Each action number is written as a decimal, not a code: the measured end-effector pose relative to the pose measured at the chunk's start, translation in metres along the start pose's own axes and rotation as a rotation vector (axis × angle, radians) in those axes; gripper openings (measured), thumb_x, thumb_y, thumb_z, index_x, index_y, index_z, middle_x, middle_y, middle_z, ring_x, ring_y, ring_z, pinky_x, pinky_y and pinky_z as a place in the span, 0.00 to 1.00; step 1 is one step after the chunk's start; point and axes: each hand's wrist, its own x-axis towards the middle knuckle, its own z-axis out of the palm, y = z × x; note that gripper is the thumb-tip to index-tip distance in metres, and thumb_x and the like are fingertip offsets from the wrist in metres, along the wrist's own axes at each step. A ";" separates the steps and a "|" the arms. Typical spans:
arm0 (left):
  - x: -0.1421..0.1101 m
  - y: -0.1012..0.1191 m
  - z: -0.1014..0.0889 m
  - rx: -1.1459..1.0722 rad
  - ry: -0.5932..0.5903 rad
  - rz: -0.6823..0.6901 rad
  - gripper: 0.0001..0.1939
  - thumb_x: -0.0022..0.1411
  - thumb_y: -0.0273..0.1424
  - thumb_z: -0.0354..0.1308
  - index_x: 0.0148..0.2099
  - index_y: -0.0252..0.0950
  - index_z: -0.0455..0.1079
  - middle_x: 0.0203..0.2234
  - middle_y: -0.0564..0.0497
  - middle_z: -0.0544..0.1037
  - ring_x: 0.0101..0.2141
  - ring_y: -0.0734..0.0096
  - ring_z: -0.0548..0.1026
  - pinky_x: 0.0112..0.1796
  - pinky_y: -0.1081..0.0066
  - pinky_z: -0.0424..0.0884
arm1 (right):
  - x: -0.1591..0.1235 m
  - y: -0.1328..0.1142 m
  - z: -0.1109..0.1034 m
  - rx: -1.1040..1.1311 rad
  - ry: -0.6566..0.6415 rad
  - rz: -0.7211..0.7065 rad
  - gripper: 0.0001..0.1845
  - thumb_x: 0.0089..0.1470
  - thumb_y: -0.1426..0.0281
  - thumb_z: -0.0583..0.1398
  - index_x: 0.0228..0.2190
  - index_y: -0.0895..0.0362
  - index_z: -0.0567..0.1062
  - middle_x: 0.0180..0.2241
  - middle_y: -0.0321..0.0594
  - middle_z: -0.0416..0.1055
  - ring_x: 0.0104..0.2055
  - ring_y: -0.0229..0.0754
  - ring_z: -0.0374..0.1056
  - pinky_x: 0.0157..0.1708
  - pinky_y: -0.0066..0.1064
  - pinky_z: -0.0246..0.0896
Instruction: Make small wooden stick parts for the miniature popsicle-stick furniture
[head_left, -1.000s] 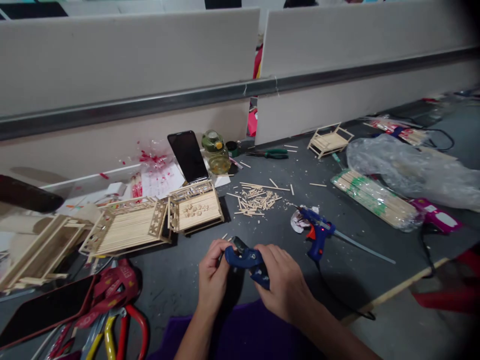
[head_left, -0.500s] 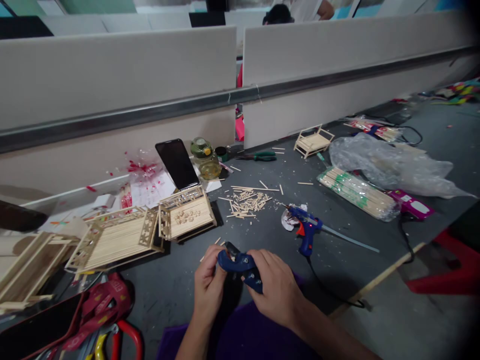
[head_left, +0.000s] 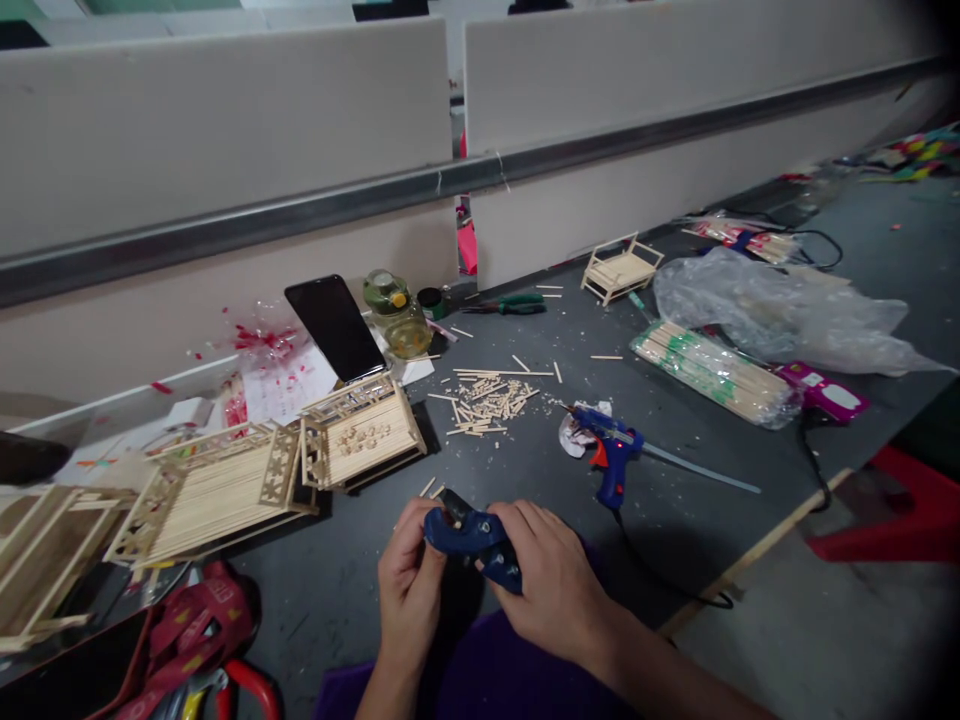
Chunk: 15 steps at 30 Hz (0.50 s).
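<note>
My right hand [head_left: 551,575] is wrapped round the handles of a dark blue pipe cutter [head_left: 469,532], whose jaw points left. My left hand [head_left: 409,575] is closed in a pinch right at that jaw. A pale bit of thin wooden stick [head_left: 457,523] shows between its fingertips and the blade; the rest of it is hidden. Beyond the hands lies a heap of short cut sticks [head_left: 499,402]. To the right, a blue glue gun [head_left: 616,460] rests with its nozzle on crumpled paper.
Small stick-built furniture models [head_left: 367,435] line the left side, below a propped phone [head_left: 337,328] and a green bottle [head_left: 400,315]. Red-handled pliers [head_left: 253,690] lie front left. Green-handled pliers [head_left: 521,304], another model [head_left: 622,270] and bagged sticks [head_left: 712,372] are farther back.
The view has tilted down and shifted slightly, so the bench appears higher. Both hands keep hold at the cutter, with almost no movement between them.
</note>
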 end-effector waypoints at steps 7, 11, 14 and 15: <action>-0.002 0.001 0.000 0.010 -0.008 -0.010 0.06 0.64 0.28 0.53 0.34 0.38 0.69 0.30 0.53 0.66 0.32 0.70 0.64 0.35 0.73 0.60 | 0.000 0.001 0.001 -0.002 -0.006 0.002 0.21 0.50 0.70 0.58 0.47 0.54 0.65 0.41 0.43 0.68 0.46 0.50 0.64 0.48 0.41 0.55; -0.003 0.002 0.001 0.019 0.013 -0.015 0.06 0.64 0.28 0.54 0.34 0.38 0.70 0.30 0.53 0.66 0.32 0.70 0.64 0.35 0.74 0.60 | 0.000 0.001 0.000 -0.004 -0.010 0.004 0.20 0.51 0.70 0.58 0.47 0.54 0.66 0.42 0.43 0.68 0.46 0.50 0.64 0.47 0.41 0.56; -0.003 0.001 0.001 0.001 0.035 -0.015 0.05 0.64 0.29 0.54 0.34 0.38 0.70 0.30 0.53 0.66 0.32 0.70 0.64 0.34 0.74 0.60 | 0.000 0.000 0.000 -0.005 -0.012 0.007 0.21 0.50 0.70 0.59 0.48 0.54 0.66 0.42 0.43 0.68 0.46 0.50 0.64 0.48 0.41 0.56; -0.003 0.001 0.001 -0.003 0.037 -0.015 0.05 0.64 0.29 0.54 0.34 0.38 0.70 0.30 0.53 0.66 0.32 0.70 0.64 0.34 0.74 0.60 | 0.000 0.000 0.000 -0.004 -0.012 0.009 0.21 0.50 0.70 0.59 0.47 0.54 0.66 0.41 0.43 0.68 0.46 0.50 0.64 0.48 0.41 0.56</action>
